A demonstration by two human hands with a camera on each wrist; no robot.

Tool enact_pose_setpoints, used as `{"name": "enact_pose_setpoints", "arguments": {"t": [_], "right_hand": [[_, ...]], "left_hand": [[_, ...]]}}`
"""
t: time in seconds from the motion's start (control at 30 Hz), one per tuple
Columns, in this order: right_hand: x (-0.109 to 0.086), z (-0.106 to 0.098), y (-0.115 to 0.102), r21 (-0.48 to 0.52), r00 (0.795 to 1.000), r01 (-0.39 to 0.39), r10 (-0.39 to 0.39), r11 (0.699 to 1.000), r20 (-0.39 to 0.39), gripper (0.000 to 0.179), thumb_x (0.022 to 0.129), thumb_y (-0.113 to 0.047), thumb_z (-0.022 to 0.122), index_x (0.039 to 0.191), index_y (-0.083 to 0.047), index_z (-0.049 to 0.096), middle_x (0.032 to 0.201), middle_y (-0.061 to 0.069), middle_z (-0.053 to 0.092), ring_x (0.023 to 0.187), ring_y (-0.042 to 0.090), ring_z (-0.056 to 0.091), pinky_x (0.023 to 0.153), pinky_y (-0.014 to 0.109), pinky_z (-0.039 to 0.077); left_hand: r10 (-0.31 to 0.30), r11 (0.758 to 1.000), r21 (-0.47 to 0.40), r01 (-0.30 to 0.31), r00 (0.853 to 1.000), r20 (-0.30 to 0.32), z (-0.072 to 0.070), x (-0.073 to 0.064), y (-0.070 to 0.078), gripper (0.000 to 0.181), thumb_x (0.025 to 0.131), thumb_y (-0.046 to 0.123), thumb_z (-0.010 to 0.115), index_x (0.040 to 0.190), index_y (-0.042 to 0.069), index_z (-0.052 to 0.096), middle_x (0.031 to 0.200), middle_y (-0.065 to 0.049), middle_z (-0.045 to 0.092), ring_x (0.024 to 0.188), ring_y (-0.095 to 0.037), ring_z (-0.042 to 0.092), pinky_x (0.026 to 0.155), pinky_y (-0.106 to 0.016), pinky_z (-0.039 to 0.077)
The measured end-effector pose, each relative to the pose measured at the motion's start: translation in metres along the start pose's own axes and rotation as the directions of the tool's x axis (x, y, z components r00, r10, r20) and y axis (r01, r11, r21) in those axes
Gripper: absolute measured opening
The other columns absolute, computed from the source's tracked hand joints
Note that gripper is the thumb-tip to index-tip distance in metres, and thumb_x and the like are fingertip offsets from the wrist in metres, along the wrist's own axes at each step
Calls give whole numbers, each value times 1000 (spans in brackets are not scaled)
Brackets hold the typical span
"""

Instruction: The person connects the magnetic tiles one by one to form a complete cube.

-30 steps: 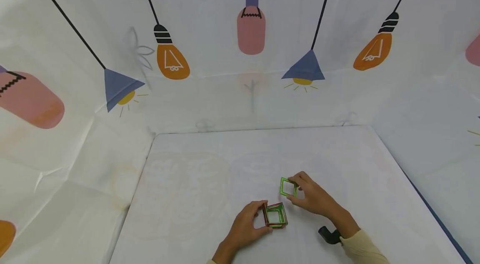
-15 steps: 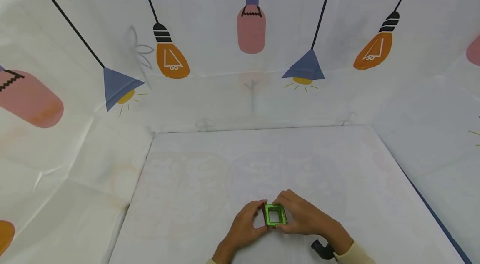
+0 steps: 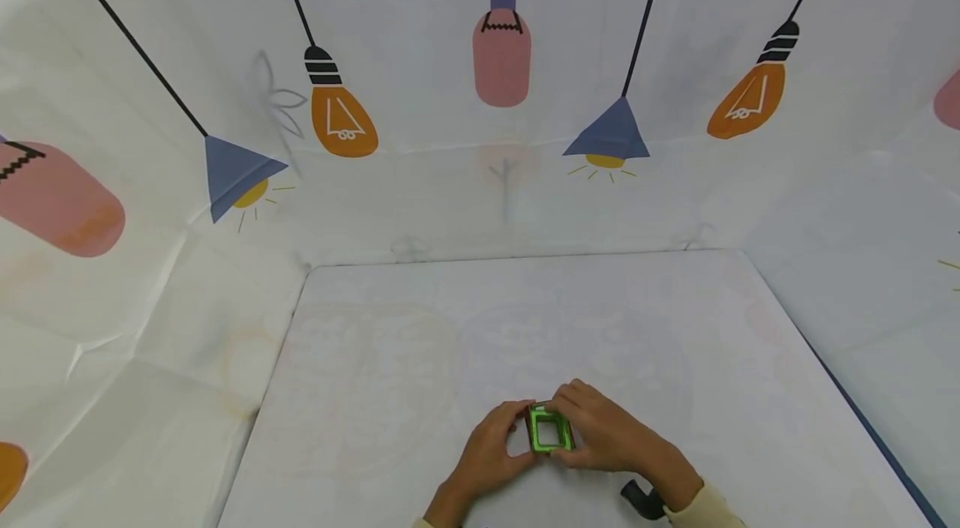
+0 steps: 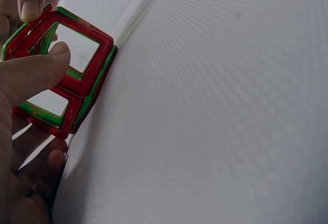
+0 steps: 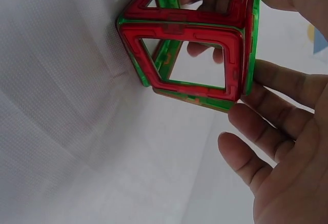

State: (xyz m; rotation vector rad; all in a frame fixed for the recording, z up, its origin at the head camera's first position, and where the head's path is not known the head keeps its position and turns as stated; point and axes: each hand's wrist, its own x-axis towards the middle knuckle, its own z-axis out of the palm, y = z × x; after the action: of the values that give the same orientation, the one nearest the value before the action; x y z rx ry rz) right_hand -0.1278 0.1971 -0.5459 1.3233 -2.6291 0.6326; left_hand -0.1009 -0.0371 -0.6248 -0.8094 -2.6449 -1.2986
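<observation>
A small cube of red and green square magnetic tiles (image 5: 177,31) stands on the white table surface, with open window frames on its sides. My left hand (image 3: 491,449) grips its left side, and the left wrist view has the thumb lying across a red tile (image 4: 84,86). From the right, my right hand (image 3: 611,432) pinches the cube's upper edges, where a green tile (image 5: 254,44) lies flat over the top. The right thumb and index fingertip sit at opposite edges of that tile, while the other fingers spread alongside in the right wrist view.
The white tabletop (image 3: 390,378) stretches out around the hands. Behind it rises a white sheet (image 3: 427,195) printed with hanging lamps and bulbs. A black strapped device (image 3: 642,500) sits at the right wrist, beside a pale yellow sleeve (image 3: 705,509).
My right hand has moved left and down, bringing the green tile from beside the cube onto its top. The left hand has stayed on the cube. Little differs over the last half second.
</observation>
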Motion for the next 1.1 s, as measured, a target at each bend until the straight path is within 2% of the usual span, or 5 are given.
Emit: {"name": "enact_pose_setpoints", "arguments": {"t": [0.27,0.43,0.8,1.1], "right_hand": [[0,-1,0,-6,1000,7,-7,1000,-18,54,78,-43,84,118,-13,64,104,-5,59,93,3,49,77,25,51],[0,-1,-1,2,999,9,-9,1000,-33,57,77,-41,85,120,-11,64,110,-4,55,96,5,49,77,24,52],[-4,-1,2,32,999,21,-20,999,-35,58,79,-39,85,124,-11,62,112,-5,55,99,4,49,78,21,51],[-6,-2,2,42,999,33,-32,999,-38,58,80,-39,84,125,-10,62,114,-5,53,100,3,49,78,18,51]], "left_hand": [[-38,999,-11,38,999,21,-1,1,1,73,83,49,78,144,25,46,132,9,60,114,-5,59,89,-19,54],[-48,999,-17,48,999,26,-1,1,1,73,83,49,78,144,25,46,131,9,60,114,-5,59,90,-19,54],[-31,1000,-4,31,999,22,1,2,-2,72,83,51,76,142,22,48,130,8,61,114,-5,59,90,-19,54],[-40,999,-6,41,999,29,0,1,0,72,83,51,76,142,22,48,131,8,61,115,-6,59,90,-19,54]]}}
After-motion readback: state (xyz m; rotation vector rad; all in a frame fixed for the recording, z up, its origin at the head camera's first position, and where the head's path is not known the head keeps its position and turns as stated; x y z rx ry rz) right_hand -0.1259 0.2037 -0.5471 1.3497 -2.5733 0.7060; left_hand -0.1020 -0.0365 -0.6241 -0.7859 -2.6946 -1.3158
